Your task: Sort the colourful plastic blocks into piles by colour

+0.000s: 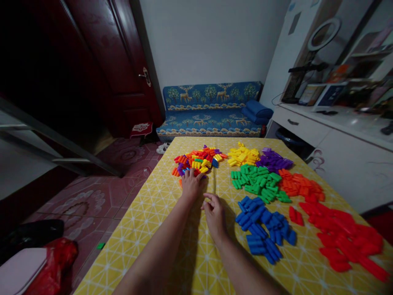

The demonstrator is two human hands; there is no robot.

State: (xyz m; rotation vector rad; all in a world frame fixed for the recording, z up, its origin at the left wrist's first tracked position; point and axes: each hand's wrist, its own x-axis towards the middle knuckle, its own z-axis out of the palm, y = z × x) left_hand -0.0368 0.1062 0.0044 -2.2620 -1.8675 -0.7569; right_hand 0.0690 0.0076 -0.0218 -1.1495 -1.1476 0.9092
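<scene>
My left hand (192, 183) reaches to the near edge of a mixed pile of plastic building blocks (201, 155) in red, orange, yellow, purple, blue and green. Its fingers are spread and rest on the nearest blocks; their tips are partly hidden among the pieces. Just right of it and closer to me, my right hand (214, 209) hovers over the tablecloth with loosely curled fingers, a gap between thumb and forefinger. Nothing shows in it. Sorted by colour on the right lie blue blocks (258, 217), green blocks (260, 180), yellow blocks (242, 155), purple blocks (273, 160), orange blocks (299, 184) and red blocks (344, 229).
A yellow patterned tablecloth (147, 229) covers the table. Beyond it stands a blue sofa (208, 116); a white cabinet (346, 159) flanks the right side. One green piece (100, 246) lies on the floor at left, near a small stool (141, 130) and a dark red door (101, 61).
</scene>
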